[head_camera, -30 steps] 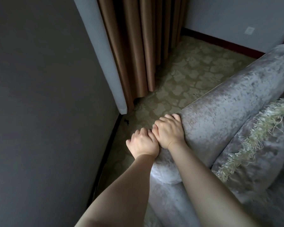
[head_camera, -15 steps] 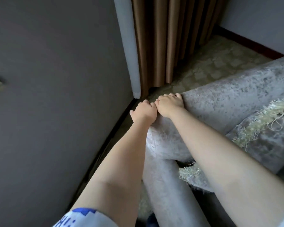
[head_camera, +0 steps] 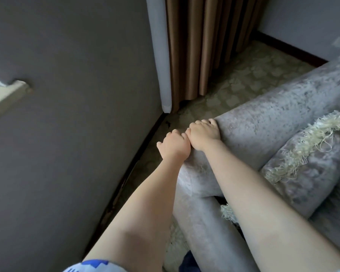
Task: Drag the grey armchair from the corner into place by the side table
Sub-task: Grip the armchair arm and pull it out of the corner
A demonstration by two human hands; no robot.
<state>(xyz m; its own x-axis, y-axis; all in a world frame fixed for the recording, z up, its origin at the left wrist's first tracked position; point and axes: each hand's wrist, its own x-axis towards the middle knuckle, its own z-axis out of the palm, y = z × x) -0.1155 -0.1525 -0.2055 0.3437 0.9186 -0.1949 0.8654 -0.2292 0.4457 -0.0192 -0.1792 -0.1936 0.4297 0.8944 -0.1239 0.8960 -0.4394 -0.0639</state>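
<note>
Fingers (head_camera: 205, 121) of the right hand (head_camera: 203, 134): curled side by side over the far edge of the rolled top of the grey crushed-velvet armchair (head_camera: 273, 118), knuckles up. The tips go down the outer face and are out of sight. Left hand (head_camera: 174, 145): butted against the right, fingers also bent and close together, hooked over the rounded corner of the same roll.

Judgement: a two-handed hook grip at one corner with both arms nearly straight suits hauling with body weight. It would swing this end off the wall rather than lift it.

Chair position: in the corner, gripped end near the plain dark-grey wall (head_camera: 77, 114), with a strip of pale patterned carpet (head_camera: 243, 79) between them. A brown pleated curtain (head_camera: 200, 46) hangs beyond. A grey velvet cushion with a cream fringe (head_camera: 306, 173) lies in the seat, propped against the padded roll.

Hidden or unclear:
- Chair legs and base are not visible, so how it will slide on the carpet is unknown.
- The right part of the chair is cut off by the frame.
- The side table is not in view, so the remaining distance cannot be judged.
- A pale ledge-like shape (head_camera: 6, 95) at the left edge is unidentified.
- I cannot tell whether the gripped roll is the back or an arm.
</note>
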